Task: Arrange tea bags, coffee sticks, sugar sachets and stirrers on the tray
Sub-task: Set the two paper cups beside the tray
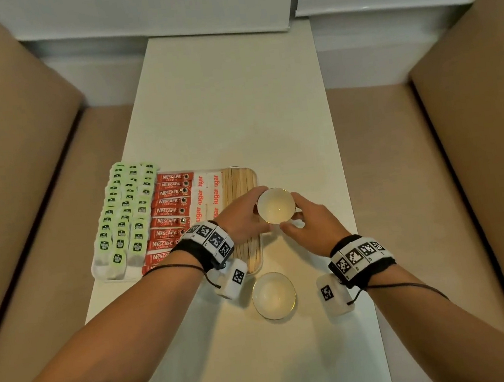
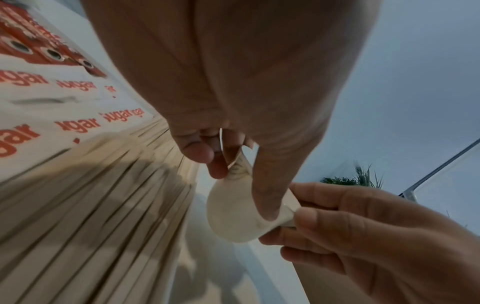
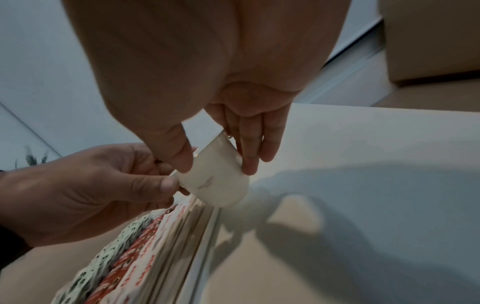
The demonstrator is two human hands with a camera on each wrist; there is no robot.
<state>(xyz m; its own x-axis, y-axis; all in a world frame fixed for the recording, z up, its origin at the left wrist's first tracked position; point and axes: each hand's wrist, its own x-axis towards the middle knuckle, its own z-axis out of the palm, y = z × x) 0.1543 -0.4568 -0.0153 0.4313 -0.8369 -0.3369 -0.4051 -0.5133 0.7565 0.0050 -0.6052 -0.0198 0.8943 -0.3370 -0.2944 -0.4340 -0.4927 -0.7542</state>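
Note:
A white tray (image 1: 102, 274) at the table's left holds rows of green tea bags (image 1: 126, 212), red coffee sticks (image 1: 170, 210), white sugar sachets (image 1: 209, 192) and wooden stirrers (image 1: 236, 180). Over its right edge hangs a small white cup (image 1: 275, 205), empty and gold-rimmed. My left hand (image 1: 254, 211) grips it from the left, thumb along its side. My right hand (image 1: 293, 214) pinches it from the right between thumb and fingers. In the wrist views the cup (image 2: 233, 216) (image 3: 218, 185) hangs clear of the stirrers (image 2: 91, 205), and my left forearm hides part of the tray's near right.
A white saucer (image 1: 273, 295) with a gold rim lies on the pale table (image 1: 235, 113), just nearer me than the cup. Tan sofa cushions (image 1: 12, 163) flank the narrow table on both sides. The table's far half is bare.

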